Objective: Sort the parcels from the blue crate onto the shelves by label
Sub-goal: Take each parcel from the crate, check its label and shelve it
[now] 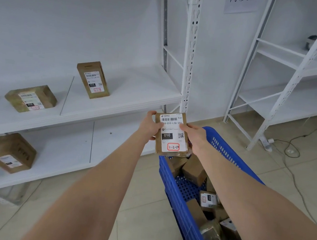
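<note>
I hold a small brown cardboard parcel [171, 140] up in front of me, above the far end of the blue crate [168, 181]. Its white label faces me, with "010" printed on it and "3-3-10" handwritten in a red box. My left hand [150, 125] grips its left edge and my right hand [195, 134] grips its right edge. Several more brown parcels [194, 171] lie in the crate on the floor. The white shelf unit [129, 89] stands to the left.
On the middle shelf a parcel [93, 79] stands upright and another [30, 98] lies flat. A third parcel [11, 152] sits on the lower shelf. A second white rack [295, 75] stands at the right, with cables [291, 151] on the tiled floor.
</note>
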A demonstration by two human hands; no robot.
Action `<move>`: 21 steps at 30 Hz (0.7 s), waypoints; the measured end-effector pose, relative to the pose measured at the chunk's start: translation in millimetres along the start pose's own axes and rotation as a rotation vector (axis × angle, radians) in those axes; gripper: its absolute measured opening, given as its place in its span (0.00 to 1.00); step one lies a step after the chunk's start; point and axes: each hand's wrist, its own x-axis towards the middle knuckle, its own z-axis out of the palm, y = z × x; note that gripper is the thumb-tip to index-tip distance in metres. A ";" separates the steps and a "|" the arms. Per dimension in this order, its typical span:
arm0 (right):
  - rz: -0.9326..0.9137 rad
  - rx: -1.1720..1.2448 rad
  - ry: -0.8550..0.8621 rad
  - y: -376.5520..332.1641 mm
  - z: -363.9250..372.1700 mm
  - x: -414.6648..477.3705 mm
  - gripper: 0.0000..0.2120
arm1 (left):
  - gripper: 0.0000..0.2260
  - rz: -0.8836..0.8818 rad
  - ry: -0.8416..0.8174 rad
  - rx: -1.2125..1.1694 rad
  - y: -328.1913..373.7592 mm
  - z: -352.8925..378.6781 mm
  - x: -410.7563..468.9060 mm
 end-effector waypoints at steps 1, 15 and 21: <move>-0.010 -0.001 -0.004 0.9 6.5 -0.9 0.16 | 0.24 0.003 0.006 0.003 -2.2 -6.0 -0.9; -0.086 -0.108 -0.062 0.3 120.7 -12.8 0.15 | 0.23 0.069 0.206 0.083 -26.1 -118.2 -1.6; -0.084 -0.098 -0.089 1.2 164.0 -6.4 0.13 | 0.22 0.084 0.241 0.090 -39.7 -159.2 12.8</move>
